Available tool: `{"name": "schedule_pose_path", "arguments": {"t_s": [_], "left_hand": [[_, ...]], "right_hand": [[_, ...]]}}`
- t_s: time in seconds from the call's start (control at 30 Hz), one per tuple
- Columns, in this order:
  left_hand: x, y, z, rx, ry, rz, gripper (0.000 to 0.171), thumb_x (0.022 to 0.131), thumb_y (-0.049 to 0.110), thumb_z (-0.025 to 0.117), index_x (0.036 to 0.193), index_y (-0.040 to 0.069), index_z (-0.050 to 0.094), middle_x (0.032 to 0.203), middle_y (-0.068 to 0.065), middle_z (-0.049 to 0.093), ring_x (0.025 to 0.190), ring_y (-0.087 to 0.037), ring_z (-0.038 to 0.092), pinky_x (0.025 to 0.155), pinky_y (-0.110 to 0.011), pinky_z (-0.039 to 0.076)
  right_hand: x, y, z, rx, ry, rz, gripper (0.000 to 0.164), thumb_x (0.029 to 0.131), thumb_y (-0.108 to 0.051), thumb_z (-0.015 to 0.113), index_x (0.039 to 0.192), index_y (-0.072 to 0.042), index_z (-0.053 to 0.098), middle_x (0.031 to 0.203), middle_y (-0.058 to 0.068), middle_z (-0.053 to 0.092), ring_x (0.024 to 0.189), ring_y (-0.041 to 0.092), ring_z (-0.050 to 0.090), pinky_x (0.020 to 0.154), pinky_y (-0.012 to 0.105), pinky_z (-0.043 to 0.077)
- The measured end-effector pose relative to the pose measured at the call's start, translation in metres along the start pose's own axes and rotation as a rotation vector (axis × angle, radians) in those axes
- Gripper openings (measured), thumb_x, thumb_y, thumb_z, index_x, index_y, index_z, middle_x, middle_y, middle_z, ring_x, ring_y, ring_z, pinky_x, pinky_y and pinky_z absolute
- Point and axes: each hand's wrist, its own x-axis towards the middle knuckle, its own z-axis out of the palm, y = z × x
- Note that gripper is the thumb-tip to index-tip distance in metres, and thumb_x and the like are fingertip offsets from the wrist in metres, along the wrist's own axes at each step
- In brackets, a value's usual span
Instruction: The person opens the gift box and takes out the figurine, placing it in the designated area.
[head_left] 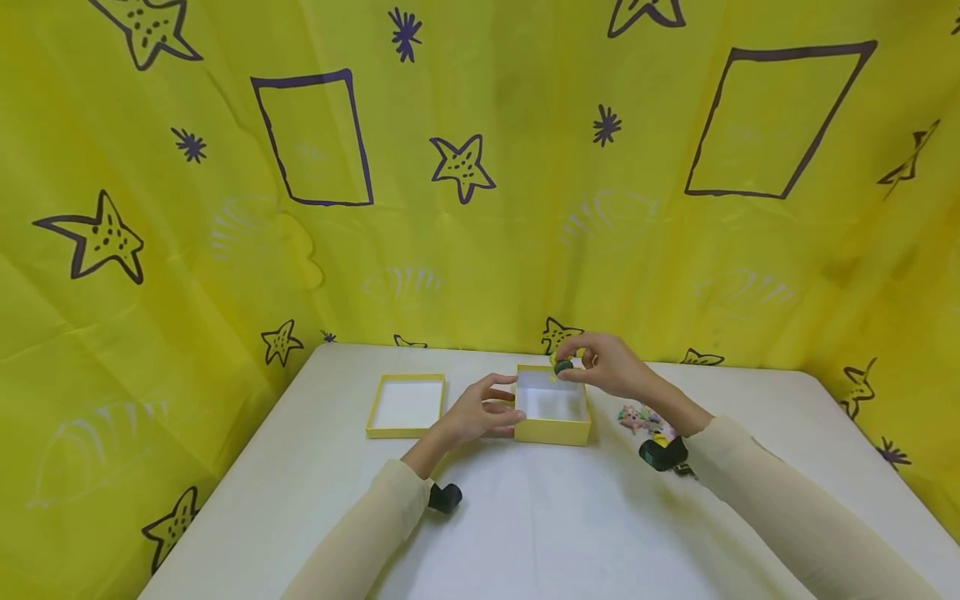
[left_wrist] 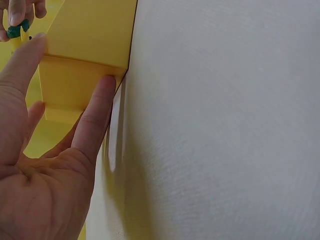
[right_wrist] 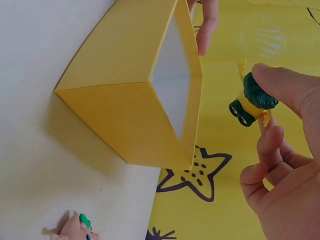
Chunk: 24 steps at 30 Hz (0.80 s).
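Observation:
My right hand (head_left: 603,365) is raised over the far right corner of a yellow box (head_left: 552,431). Between thumb and fingers it pinches a small yellow toy figure (right_wrist: 250,102) with a dark green ruffled top and green-rimmed bulging eyes. The box stands uncovered on the table, its inside pale. My left hand (head_left: 480,410) rests at the box's left side, fingertips (left_wrist: 105,85) against the left wall and thumb by the near corner. In the left wrist view those fingers are mostly straight.
Left of the box lies a yellow-edged lid (head_left: 406,432), white inside facing up. Right of it, partly behind my right forearm, sits a small pile of colourful toys, among them a pink star-shaped figure (head_left: 632,419). A yellow patterned curtain (head_left: 480,233) hangs behind the white table (head_left: 517,533).

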Motion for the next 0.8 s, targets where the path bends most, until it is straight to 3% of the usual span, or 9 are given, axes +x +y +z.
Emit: {"name": "schedule_pose_path", "arguments": {"t_s": [0.33,0.8], "left_hand": [[0.001,0.0,0.0,0.062,0.017,0.004,0.07,0.091,0.012,0.081,0.152,0.012,0.047,0.138,-0.021,0.056,0.116,-0.031,0.065,0.086,-0.039,0.062],[0.0,0.002,-0.001,0.082,0.011,0.011,0.07,0.091,0.012,0.08,0.152,0.011,0.046,0.138,-0.023,0.055,0.116,-0.031,0.065,0.086,-0.04,0.062]], "right_hand": [[-0.012,0.0,-0.007,0.003,0.024,0.037,0.021,0.086,-0.016,0.085,0.106,-0.013,0.077,0.1,0.003,0.069,0.075,0.02,0.05,0.054,0.026,0.041],[-0.049,0.011,-0.027,0.002,0.064,0.087,0.021,0.089,-0.021,0.083,0.107,-0.017,0.075,0.085,0.001,0.061,0.073,0.021,0.051,0.053,0.027,0.041]]}}
